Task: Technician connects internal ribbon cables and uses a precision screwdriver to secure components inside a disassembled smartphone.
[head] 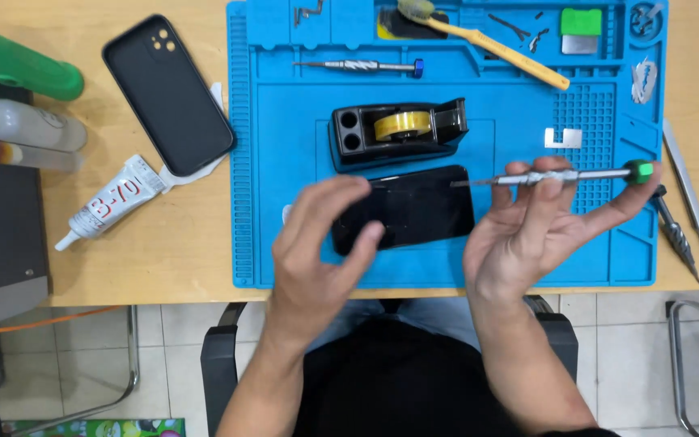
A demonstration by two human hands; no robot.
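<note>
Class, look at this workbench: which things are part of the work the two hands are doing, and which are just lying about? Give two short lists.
In use:
right hand holding the screwdriver
left hand on the phone
blue mat under the phone

Lying about:
tape dispenser
phone case
glue tube
toothbrush
spare screwdriver
tweezers

Both hands raised: left (pixel 321 243) curled, right (pixel 540 214) pinching.

Two hands: left hand (pixel 321 243), right hand (pixel 540 226). Three precision screwdrivers (pixel 560 175) (pixel 362 65) (pixel 675 233). One black phone (pixel 414 209), one phone case (pixel 167 93), one tape dispenser (pixel 398 129), one toothbrush (pixel 487 40), one glue tube (pixel 111 202), one blue mat (pixel 285 243), one pair of tweezers (pixel 687 186).
</note>
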